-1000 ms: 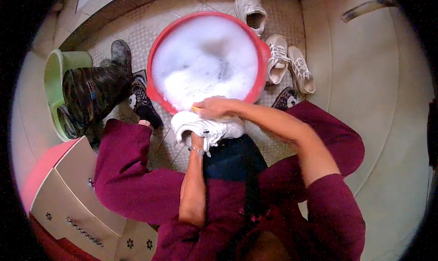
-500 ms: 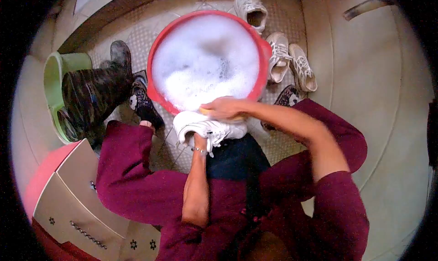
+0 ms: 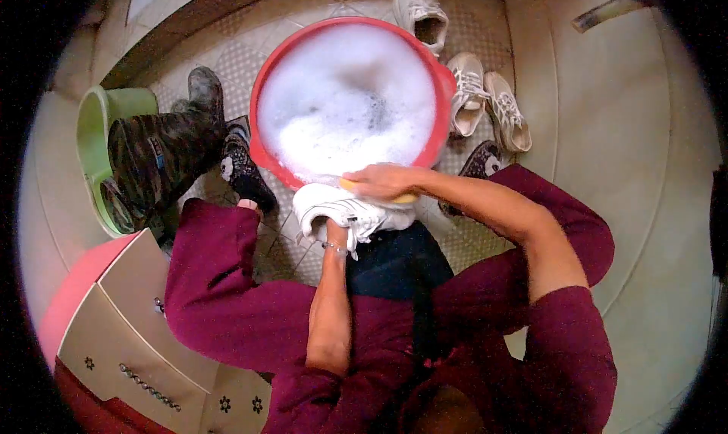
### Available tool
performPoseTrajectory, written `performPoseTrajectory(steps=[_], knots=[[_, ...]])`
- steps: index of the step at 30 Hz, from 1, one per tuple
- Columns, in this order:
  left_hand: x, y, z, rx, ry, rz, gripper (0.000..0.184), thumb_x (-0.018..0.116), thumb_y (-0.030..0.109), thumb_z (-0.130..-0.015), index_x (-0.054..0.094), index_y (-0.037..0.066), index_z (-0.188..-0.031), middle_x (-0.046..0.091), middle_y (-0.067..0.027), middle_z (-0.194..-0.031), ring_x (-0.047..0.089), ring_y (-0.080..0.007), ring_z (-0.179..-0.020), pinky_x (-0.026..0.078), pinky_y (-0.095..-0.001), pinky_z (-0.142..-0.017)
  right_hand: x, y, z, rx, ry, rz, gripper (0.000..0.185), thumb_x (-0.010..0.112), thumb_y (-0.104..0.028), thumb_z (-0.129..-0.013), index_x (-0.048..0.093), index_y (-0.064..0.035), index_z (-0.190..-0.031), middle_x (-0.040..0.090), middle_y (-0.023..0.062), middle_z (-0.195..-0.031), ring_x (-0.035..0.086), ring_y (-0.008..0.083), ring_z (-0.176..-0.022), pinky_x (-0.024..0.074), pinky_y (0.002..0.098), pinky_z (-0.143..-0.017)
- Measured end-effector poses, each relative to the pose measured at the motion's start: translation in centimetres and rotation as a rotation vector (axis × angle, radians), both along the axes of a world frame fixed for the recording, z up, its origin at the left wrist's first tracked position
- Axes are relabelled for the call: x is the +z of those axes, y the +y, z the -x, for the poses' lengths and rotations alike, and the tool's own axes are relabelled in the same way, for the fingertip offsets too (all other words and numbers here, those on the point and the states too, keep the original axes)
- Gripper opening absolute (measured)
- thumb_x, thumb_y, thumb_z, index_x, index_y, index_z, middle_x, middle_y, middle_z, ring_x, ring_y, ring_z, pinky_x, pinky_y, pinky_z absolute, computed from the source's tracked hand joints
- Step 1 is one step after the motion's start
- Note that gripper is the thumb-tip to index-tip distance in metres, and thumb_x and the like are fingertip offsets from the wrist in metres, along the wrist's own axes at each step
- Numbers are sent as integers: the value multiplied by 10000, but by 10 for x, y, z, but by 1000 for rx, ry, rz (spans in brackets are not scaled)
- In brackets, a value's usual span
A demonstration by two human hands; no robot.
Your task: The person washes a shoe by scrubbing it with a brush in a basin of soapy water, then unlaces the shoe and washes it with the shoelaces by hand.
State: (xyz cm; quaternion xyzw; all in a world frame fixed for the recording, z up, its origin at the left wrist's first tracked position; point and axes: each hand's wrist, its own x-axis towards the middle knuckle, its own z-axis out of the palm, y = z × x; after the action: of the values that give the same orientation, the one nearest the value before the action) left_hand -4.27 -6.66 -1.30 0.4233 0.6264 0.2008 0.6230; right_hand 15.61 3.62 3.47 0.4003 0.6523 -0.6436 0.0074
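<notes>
Gripping a yellow scrubber (image 3: 405, 199) in the head view, with the right hand (image 3: 383, 182) closed over its top with bent fingers, just above the side of a white shoe (image 3: 322, 204) or against it. Reaching with the left hand (image 3: 336, 233) into the opening of the white shoe, mostly hidden; impossible to tell whether spread or closed inside. Holding the white shoe just beside the near edge of a red basin (image 3: 447, 92), over dark cloth (image 3: 398, 263) between the knees. Covered in white foam (image 3: 353, 92) inside the red basin. Off its right side, resting on the tiled floor (image 3: 292, 263) in pale shoes (image 3: 468, 77). Off its left side, leaning over a green tub (image 3: 91, 134) in camouflage boots (image 3: 163, 149).
</notes>
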Motion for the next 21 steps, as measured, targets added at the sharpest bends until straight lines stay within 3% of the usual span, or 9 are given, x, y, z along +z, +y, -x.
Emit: performPoseTrajectory(steps=[2,4,7,9,14,17,18,20,21], knots=[[-11,-5,4,-7,-95,22,346,469,196,-865,473,-15,-1139,514,-76,-1132,478,-173,-1019,395,-309,-883,9,-12,-11,-65,45,21,525,367,-369,-835,414,-66,-1262,523,257,-1109,503,374,-1040,380,386,-892],[-7,-1,4,-120,-26,28,350,475,203,-866,472,-17,-1139,514,-72,-1133,476,-174,-1021,395,-314,-882,1,5,22,-30,-30,-29,526,364,-375,-834,417,-73,-1261,531,251,-1099,508,379,-1026,382,395,-887],[-10,-2,9,-116,131,-47,339,484,194,-857,487,-8,-1129,521,-73,-1130,481,-183,-1013,392,-319,-883,-17,31,65,-218,-53,46,524,391,-427,-809,470,-102,-1212,567,248,-1014,549,391,-952,414,425,-858],[-7,3,17,-432,303,-58,323,494,178,-843,500,8,-1118,532,-83,-1108,487,-200,-1004,390,-323,-883,-17,37,72,-186,-53,130,542,401,-421,-805,432,-117,-1253,563,237,-1044,545,392,-960,412,424,-859],[17,8,-7,-62,34,-63,313,439,196,-867,518,-39,-1059,547,-118,-1053,500,-204,-981,405,-313,-856,-2,-11,-8,-49,86,-31,542,395,-367,-819,380,-101,-1292,529,267,-1089,518,381,-1007,389,398,-878],[-66,-22,40,-373,209,-182,309,486,136,-840,495,-5,-1115,535,-103,-1101,490,-198,-1003,399,-311,-873,3,-15,-13,-89,75,19,547,400,-356,-817,369,-95,-1296,535,259,-1086,522,381,-999,388,402,-875],[-81,-26,45,-373,208,-187,309,486,136,-840,495,-5,-1115,535,-103,-1101,490,-198,-1003,399,-311,-873,6,-6,-3,-89,74,14,547,400,-356,-817,369,-95,-1296,535,259,-1086,522,381,-999,388,402,-875],[-106,-32,55,4,-112,2,307,470,153,-853,493,-14,-1110,535,-107,-1092,489,-196,-996,398,-312,-870,12,20,32,-89,-82,40,541,382,-356,-819,364,-111,-1302,543,259,-1064,534,382,-971,396,413,-856],[-130,-42,71,-168,63,-132,306,450,174,-866,497,-13,-1103,538,-100,-1080,485,-192,-990,396,-311,-870,5,24,41,-96,-78,40,541,382,-356,-819,364,-111,-1302,543,259,-1064,534,382,-971,396,413,-856]])
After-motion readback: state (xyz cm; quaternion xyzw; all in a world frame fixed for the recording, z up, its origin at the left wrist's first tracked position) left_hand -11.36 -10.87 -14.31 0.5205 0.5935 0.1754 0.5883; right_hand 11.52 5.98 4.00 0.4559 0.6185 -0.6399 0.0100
